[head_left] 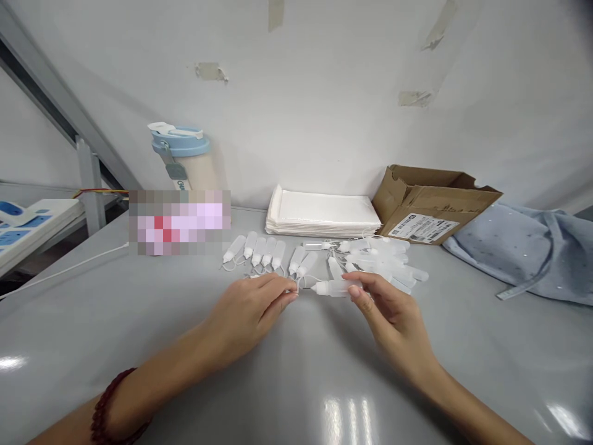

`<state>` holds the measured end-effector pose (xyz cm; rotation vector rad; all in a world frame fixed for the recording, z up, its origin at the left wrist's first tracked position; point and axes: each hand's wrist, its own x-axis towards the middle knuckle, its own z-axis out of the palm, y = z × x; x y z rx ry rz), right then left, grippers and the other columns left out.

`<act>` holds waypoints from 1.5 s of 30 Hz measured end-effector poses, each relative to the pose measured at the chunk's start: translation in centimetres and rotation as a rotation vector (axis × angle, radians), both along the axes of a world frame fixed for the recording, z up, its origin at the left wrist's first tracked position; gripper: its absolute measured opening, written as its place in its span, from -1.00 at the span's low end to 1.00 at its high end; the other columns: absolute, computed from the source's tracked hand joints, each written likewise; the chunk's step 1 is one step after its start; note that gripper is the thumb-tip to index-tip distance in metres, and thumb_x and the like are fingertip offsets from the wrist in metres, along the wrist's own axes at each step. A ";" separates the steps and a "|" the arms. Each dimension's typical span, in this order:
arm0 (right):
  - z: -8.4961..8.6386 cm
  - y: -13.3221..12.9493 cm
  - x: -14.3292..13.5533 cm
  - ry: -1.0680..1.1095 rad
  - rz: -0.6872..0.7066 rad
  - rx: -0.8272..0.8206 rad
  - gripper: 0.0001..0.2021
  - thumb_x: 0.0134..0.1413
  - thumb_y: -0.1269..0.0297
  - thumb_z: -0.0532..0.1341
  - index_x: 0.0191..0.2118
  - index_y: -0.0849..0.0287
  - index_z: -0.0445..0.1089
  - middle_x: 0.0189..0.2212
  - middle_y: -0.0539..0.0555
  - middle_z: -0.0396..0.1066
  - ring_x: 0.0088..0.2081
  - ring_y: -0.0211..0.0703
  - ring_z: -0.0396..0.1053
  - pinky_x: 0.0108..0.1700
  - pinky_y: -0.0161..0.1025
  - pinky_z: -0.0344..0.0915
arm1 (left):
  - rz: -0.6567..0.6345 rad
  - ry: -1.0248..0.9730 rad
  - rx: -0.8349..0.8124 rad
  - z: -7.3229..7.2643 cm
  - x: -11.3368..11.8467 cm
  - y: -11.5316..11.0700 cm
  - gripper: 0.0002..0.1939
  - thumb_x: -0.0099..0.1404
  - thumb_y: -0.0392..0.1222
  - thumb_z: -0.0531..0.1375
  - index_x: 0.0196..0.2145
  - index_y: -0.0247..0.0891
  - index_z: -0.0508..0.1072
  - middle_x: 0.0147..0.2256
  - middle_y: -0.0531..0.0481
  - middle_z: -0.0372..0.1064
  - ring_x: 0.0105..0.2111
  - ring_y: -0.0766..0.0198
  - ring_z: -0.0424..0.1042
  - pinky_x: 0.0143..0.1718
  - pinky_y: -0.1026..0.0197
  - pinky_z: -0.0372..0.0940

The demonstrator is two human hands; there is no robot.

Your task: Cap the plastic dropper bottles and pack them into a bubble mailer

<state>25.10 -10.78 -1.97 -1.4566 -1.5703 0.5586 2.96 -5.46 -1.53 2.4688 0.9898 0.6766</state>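
Observation:
Between the thumb and fingers of my right hand (399, 318) is a small translucent plastic dropper bottle (330, 288), lying nearly level with its pointed nozzle to the left. My left hand (254, 309) is pinched at the end of a thin white tether strap (303, 279) in front of that nozzle; its fingertips mostly hide what they grip, seemingly the small cap. Behind my left hand, several similar bottles (264, 252) lie side by side, nozzles toward me. A looser heap of bottles (386, 259) spreads behind my right hand.
A stack of white padded envelopes (324, 213) lies against the wall, beside an open cardboard box (430, 204). Grey-blue cloth (528, 253) is at the right. A tumbler with blue lid (185, 154), a blurred-out patch, a white cable (65, 272) and a power strip (32, 225) are left.

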 end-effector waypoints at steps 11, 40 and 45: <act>0.3 -0.2 -0.3 0.058 0.008 -0.097 -0.80 0.15 0.13 0.14 -0.21 0.07 0.44 -0.46 -0.03 0.39 -0.40 -0.21 0.33 -0.38 -0.32 0.24 | 0.002 -0.003 -0.002 -0.1 0.0 -0.4 -0.84 0.37 -0.26 0.00 -0.25 -0.24 0.38 -0.37 0.08 0.41 -0.41 0.36 0.37 -0.41 0.34 0.19; 0.2 -0.1 -0.3 0.012 0.012 -0.046 -0.80 0.16 0.15 0.13 -0.22 0.08 0.44 -0.49 -0.03 0.38 -0.44 -0.21 0.33 -0.41 -0.30 0.27 | 0.008 -0.027 0.051 0.1 0.1 -0.4 -0.79 0.38 -0.26 -0.04 -0.29 -0.23 0.38 -0.46 0.10 0.41 -0.50 0.36 0.35 -0.46 0.34 0.18; 0.1 -0.2 -0.3 -0.016 0.019 -0.025 -0.79 0.16 0.16 0.13 -0.21 0.10 0.44 -0.49 0.00 0.37 -0.46 -0.21 0.33 -0.55 -0.35 0.23 | -0.004 -0.027 0.056 0.1 0.0 -0.5 -0.80 0.38 -0.27 -0.04 -0.30 -0.24 0.37 -0.47 0.11 0.38 -0.50 0.37 0.34 -0.46 0.35 0.17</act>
